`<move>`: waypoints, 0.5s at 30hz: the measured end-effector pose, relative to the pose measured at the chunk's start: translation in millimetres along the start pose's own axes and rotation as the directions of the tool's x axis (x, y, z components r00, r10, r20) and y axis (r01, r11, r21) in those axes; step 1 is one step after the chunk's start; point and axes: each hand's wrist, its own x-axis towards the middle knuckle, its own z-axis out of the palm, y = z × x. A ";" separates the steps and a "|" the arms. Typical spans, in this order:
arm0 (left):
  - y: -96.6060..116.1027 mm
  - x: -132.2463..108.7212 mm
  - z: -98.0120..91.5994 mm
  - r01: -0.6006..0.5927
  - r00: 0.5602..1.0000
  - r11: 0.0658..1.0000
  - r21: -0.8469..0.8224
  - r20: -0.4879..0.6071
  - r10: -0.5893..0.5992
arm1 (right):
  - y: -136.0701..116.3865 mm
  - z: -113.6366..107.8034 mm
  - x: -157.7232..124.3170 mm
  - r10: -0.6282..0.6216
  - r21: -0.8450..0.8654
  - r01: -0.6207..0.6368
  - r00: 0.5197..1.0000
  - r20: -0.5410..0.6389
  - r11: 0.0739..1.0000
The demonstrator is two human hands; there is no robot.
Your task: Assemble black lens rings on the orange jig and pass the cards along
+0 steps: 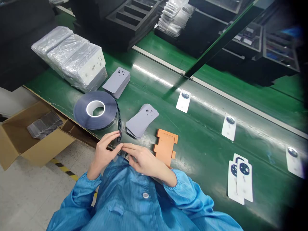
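A large roll of dark tape (79, 110) with a white core lies on the green bench. Its loose end, a strip of black round stickers (119, 123), runs down to my hands at the bench's front edge. My left hand (106, 152) holds this strip between thumb and fingers. Fingers bent together, my right hand (144, 159) meets the left thumb tip at the strip's lower end; what it pinches is hidden. Just beyond my hands lies a fanned stack of grey phone-shaped plates (141, 122). An orange fixture (165, 146) sits by my right wrist.
Another grey plate stack (116, 81) and plastic-wrapped bundles (72, 57) stand at the back left. White cards with dark round patches (184, 101) are spread rightward, several overlapping (245, 183). A cardboard box (45, 146) is on the left; a dark post (221, 40) rises behind.
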 end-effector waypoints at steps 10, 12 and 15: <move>6.6 9.4 11.0 0.038 0.999 0.999 0.005 0.003 -0.038 | 5.2 2.1 -10.5 0.017 0.067 -0.015 1.000 -0.023 0.998; 7.6 9.3 11.7 0.081 0.996 0.997 0.002 0.031 -0.082 | 4.7 0.8 -10.7 0.014 0.071 -0.013 1.000 -0.014 0.997; 4.6 8.0 14.5 0.156 0.987 0.988 0.002 0.044 -0.155 | 3.5 -0.3 -9.3 0.008 0.101 -0.009 1.000 0.015 0.995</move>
